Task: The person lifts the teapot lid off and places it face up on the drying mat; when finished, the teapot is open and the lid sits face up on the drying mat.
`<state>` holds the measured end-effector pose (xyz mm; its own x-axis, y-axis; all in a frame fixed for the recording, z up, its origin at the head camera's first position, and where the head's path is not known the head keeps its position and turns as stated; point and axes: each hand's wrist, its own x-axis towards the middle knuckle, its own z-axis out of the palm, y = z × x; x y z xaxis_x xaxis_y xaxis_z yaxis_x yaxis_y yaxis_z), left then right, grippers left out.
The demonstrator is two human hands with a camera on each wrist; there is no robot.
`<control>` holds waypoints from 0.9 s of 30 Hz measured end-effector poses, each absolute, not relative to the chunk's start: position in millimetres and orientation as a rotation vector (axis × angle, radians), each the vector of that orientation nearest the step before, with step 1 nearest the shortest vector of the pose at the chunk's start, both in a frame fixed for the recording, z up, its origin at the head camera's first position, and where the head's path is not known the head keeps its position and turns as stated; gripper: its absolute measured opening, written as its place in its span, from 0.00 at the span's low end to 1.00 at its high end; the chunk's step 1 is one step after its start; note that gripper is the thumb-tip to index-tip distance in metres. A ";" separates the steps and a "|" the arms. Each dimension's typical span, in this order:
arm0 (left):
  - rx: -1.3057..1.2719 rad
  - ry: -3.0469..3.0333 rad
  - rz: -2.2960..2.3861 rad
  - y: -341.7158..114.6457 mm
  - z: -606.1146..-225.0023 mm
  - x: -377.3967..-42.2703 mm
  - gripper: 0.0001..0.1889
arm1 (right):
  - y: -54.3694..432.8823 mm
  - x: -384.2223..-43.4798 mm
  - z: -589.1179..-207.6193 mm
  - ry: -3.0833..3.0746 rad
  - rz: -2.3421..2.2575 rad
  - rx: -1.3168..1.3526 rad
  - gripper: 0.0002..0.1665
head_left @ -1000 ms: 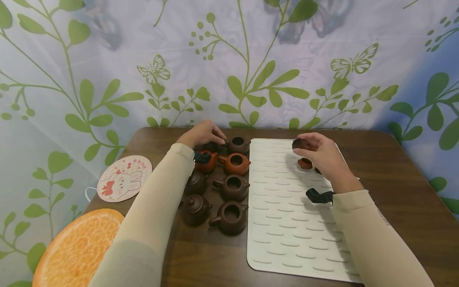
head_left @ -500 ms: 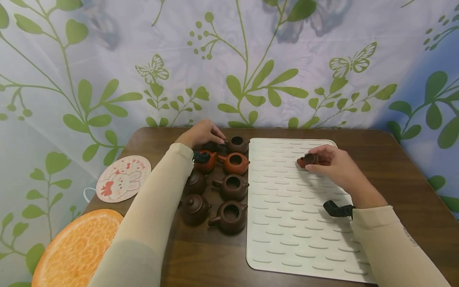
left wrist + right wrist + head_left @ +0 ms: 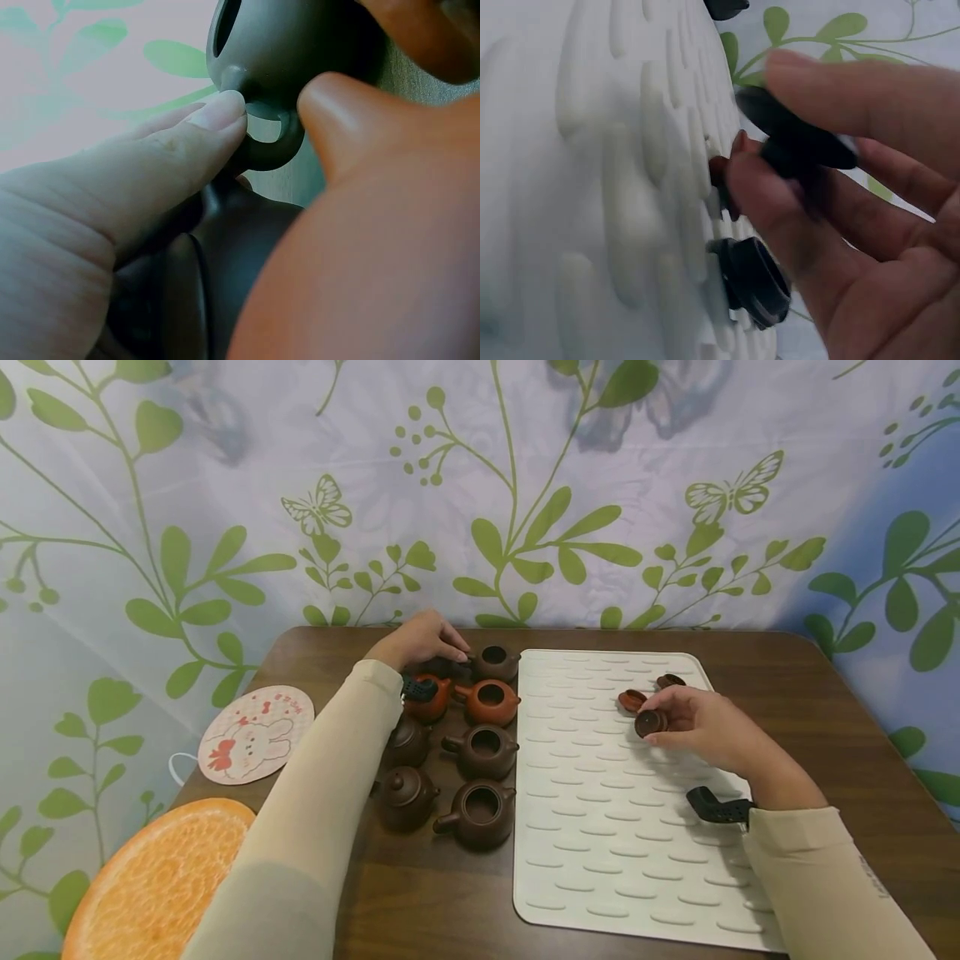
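My left hand (image 3: 423,639) pinches the handle (image 3: 281,146) of a dark brown lidless teapot (image 3: 497,662) at the back of the table. Over the white ridged mat (image 3: 592,852), my right hand (image 3: 712,727) holds a small dark brown teapot lid (image 3: 650,722) between thumb and fingers, its underside facing up toward the head camera. Two more lids lie upturned on the mat close by: a reddish-orange lid (image 3: 632,700) and a dark lid (image 3: 670,681). In the right wrist view the held lid (image 3: 795,127) is blurred.
Left of the mat stand an orange lidless teapot (image 3: 491,695) and two dark lidless teapots (image 3: 486,747). Lidded teapots (image 3: 406,795) line up further left, some partly behind my left arm. A rabbit coaster (image 3: 258,735) and an orange-slice pad (image 3: 165,877) lie at far left.
My right hand has moved toward the front and right with the dark lid, uncovering the two lids on the mat. My left hand has stayed on the teapot handle.
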<state>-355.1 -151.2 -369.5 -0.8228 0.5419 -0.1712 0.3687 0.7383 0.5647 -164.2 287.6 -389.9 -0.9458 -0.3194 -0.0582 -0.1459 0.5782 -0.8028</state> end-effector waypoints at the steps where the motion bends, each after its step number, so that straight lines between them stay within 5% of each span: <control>1: 0.710 2.616 0.748 -151.3 -369.3 -354.9 0.12 | 288.1 -163.3 -388.7 2.617 -1.261 -0.411 0.24; 27: 0.733 2.622 0.765 -152.6 -371.9 -354.8 0.11 | 291.1 -161.7 -385.0 2.719 -0.914 -0.521 0.23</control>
<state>-354.8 -152.6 -371.9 -0.8199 0.5526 -0.1495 0.3856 0.7261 0.5693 -161.7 291.1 -385.0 -0.9115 -0.3993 -0.0988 -0.2584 0.7428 -0.6176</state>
